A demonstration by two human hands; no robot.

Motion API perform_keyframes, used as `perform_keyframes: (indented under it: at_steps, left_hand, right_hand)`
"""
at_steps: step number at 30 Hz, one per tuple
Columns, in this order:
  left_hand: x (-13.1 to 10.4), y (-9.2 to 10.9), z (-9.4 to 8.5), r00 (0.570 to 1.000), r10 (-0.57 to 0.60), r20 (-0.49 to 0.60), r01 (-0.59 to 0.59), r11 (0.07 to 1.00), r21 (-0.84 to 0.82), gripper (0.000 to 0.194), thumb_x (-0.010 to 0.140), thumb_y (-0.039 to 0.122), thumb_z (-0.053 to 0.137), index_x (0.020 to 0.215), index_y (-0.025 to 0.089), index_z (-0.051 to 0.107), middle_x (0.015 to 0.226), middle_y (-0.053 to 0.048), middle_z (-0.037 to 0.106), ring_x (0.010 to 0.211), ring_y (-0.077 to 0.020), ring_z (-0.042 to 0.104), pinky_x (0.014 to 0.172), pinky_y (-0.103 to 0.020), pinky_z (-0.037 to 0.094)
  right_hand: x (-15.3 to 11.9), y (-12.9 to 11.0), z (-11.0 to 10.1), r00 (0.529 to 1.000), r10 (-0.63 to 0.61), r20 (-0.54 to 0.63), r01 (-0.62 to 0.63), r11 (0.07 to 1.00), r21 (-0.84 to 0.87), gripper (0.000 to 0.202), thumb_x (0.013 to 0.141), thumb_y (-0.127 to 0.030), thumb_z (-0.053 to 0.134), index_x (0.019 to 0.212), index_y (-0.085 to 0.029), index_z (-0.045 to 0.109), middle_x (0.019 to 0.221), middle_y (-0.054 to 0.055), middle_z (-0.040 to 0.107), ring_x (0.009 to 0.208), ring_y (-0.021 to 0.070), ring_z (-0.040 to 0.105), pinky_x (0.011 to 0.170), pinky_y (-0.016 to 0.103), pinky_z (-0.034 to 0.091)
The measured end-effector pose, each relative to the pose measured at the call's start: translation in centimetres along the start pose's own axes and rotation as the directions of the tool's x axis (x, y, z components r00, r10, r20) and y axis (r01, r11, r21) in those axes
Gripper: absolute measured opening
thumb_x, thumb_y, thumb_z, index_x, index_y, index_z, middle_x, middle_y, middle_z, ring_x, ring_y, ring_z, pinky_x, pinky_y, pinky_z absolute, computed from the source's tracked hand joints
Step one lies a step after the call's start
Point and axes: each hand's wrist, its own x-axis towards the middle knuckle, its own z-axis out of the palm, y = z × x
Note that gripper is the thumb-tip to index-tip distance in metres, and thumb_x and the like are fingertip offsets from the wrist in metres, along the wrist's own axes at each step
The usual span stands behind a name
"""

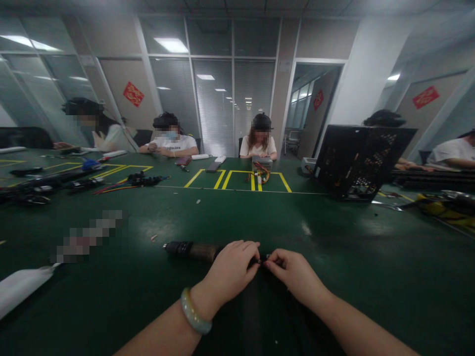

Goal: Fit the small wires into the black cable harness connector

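Note:
A dark cylindrical tool (200, 251) lies crosswise on the green table; it looks like an electric screwdriver, with a narrow metal tip at its left end. My left hand (235, 262) rests over its right-hand part, fingers curled and thumb pressed in, so that end is hidden. Close by on the right, my right hand (291, 269) pinches thumb against fingertips around something small and dark at the tool's end. That small piece is too covered to name. The fingertips of the two hands almost meet. A pale bangle (195, 311) circles my left wrist.
A black computer case (358, 160) stands upright at the right. Bundled cables (137, 179) lie at the left, and a white roll-like item (24, 289) is near my left. Yellow tape (237, 172) marks the far side, where several people sit working.

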Motion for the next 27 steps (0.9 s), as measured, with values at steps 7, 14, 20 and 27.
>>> perform_keyframes:
  at_steps: [7, 14, 20, 27]
  left_hand:
    - [-0.06, -0.06, 0.1, 1.0, -0.001, -0.009, 0.001, 1.0, -0.02, 0.016, 0.08, 0.016, 0.063, 0.093, 0.022, 0.056, 0.124, -0.004, 0.059, 0.112, -0.0236, 0.055, 0.097, -0.043, 0.042]
    - [-0.08, -0.13, 0.23, 0.999, 0.031, 0.012, -0.031, 1.0, -0.001, 0.012, 0.082, 0.012, 0.061, 0.088, 0.022, 0.057, 0.119, 0.0, 0.062, 0.107, -0.0202, 0.058, 0.097, -0.04, 0.042]
    - [0.07, -0.06, 0.24, 1.0, 0.025, 0.014, -0.025, 0.999, 0.029, 0.015, 0.081, 0.012, 0.06, 0.09, 0.022, 0.056, 0.12, 0.0, 0.062, 0.108, -0.0208, 0.058, 0.096, -0.041, 0.042]
    - [0.2, -0.39, 0.35, 1.0, 0.016, 0.005, -0.016, 0.999, 0.047, 0.009, 0.082, 0.017, 0.059, 0.089, 0.021, 0.056, 0.12, -0.003, 0.061, 0.108, -0.0238, 0.058, 0.094, -0.042, 0.045]
  right_hand:
    - [-0.2, -0.39, -0.22, 1.0, -0.008, 0.021, 0.008, 1.0, 0.006, 0.013, 0.087, -0.029, 0.06, 0.082, -0.021, 0.069, 0.077, -0.002, 0.069, 0.07, 0.0151, 0.062, 0.061, 0.022, 0.04]
    - [-0.11, -0.6, -0.34, 0.999, -0.019, 0.035, 0.018, 1.0, 0.022, 0.014, 0.088, -0.028, 0.059, 0.083, -0.02, 0.069, 0.078, -0.001, 0.07, 0.071, 0.015, 0.063, 0.062, 0.022, 0.041]
    - [-0.12, -0.26, -0.16, 1.0, -0.004, 0.019, 0.003, 1.0, 0.02, 0.014, 0.087, -0.028, 0.06, 0.082, -0.019, 0.069, 0.075, -0.001, 0.069, 0.067, 0.0145, 0.061, 0.057, 0.021, 0.04]
    - [-0.21, -0.29, -0.21, 1.0, -0.013, -0.002, 0.012, 1.0, -0.01, 0.013, 0.087, -0.029, 0.063, 0.085, -0.019, 0.07, 0.077, 0.0, 0.07, 0.068, 0.0136, 0.061, 0.058, 0.021, 0.04]
